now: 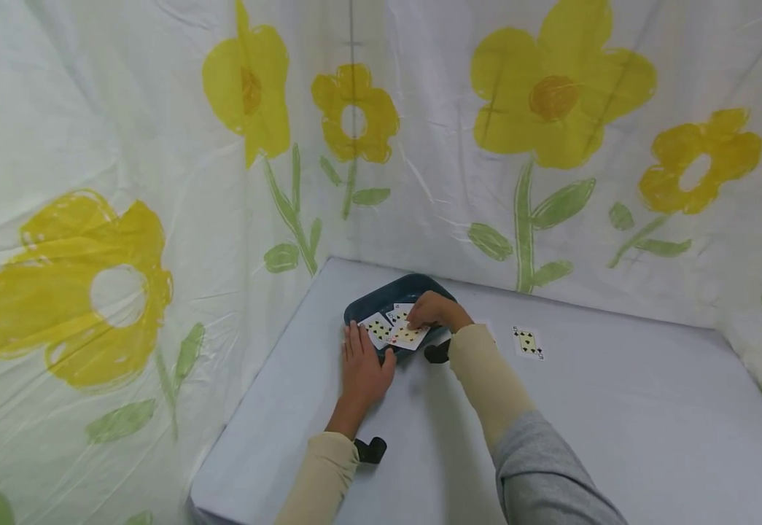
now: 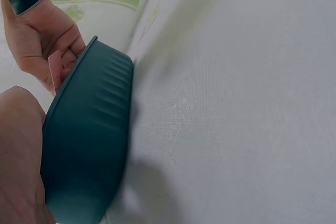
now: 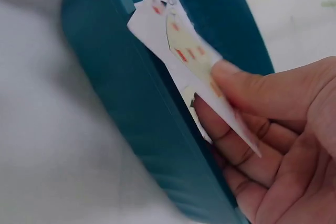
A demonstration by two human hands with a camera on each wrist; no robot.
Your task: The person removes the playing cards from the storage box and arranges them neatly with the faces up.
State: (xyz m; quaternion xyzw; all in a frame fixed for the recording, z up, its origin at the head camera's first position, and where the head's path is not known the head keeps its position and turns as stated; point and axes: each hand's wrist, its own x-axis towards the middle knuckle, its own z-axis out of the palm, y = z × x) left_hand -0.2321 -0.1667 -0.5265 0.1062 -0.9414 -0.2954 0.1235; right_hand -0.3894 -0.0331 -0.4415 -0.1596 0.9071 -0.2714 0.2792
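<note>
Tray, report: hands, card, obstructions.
Left hand against tray. Right hand pinches red card at tray. Black cards alongside. No obstruction seen.

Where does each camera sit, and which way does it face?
Head: worn there, facing forward and down at table, tray and flowered curtain; left hand, right hand and sleeves show.
Left wrist: worn there, facing the tray's outer wall; part of the left hand shows close up, the right hand beyond.
Right wrist: worn there, facing the tray and a pinched playing card; only the right hand shows.
Both wrist views share the tray and the right hand.
</note>
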